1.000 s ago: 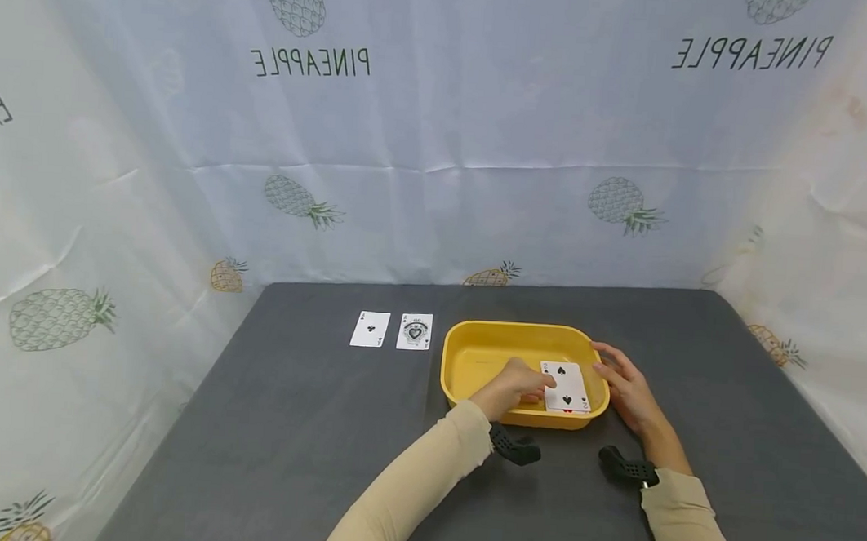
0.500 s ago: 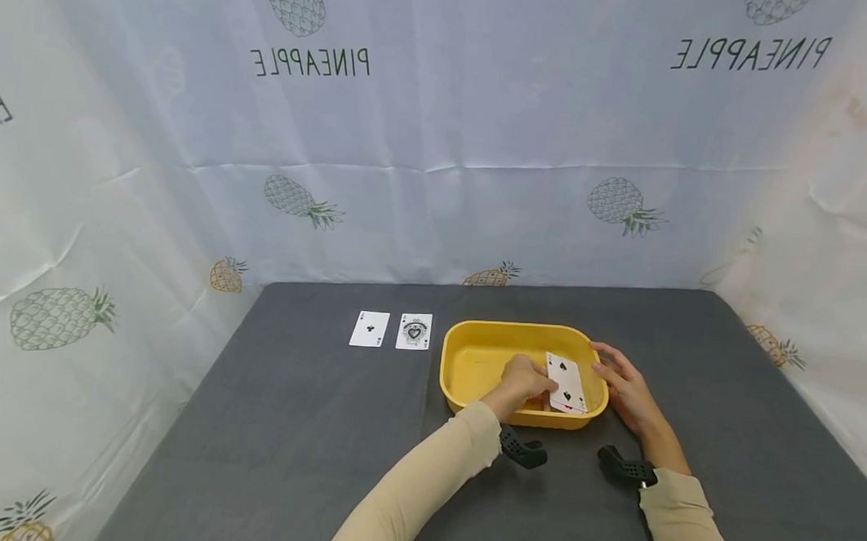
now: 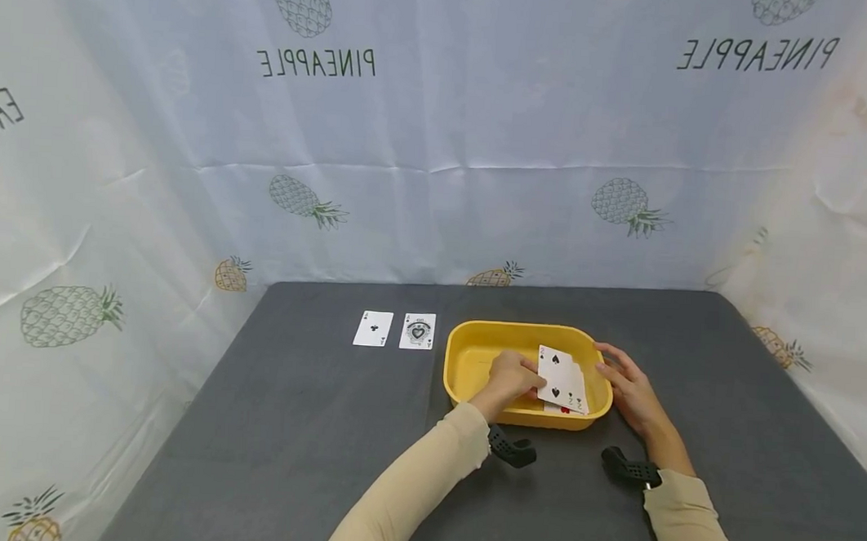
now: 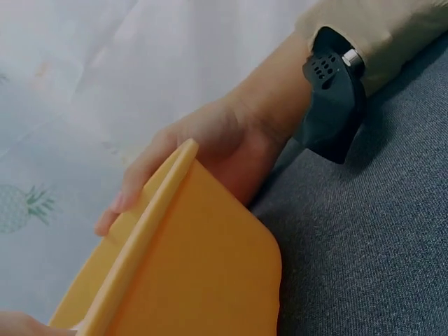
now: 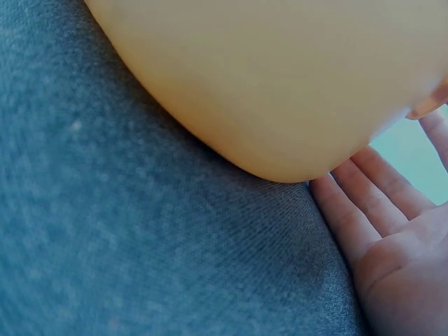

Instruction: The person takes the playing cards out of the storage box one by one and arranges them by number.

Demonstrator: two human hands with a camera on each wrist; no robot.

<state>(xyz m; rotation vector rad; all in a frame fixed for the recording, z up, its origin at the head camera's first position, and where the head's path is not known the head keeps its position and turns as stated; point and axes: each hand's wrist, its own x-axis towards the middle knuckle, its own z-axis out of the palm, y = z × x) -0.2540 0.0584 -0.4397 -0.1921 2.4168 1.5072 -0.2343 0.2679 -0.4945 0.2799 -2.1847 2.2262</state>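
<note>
In the head view my left hand reaches over the near-left side of a yellow tray. It pinches the left edge of a playing card, the two of spades, raised over a small pile of cards; a red pip shows at the pile's lower edge. My right hand holds the tray's right end, thumb over the rim and fingers along the outside. The left wrist view shows the right hand at the rim; the right wrist view shows its fingers against the outer wall.
Two face-up cards lie left of the tray: an ace of clubs and an ornate ace. A dark grey cloth covers the table. A white pineapple-print curtain stands behind it and at both sides.
My left hand first shifted right with the two of spades, then back left, drawing the card away from the pile and exposing the cards below. The right hand keeps its place on the tray.
</note>
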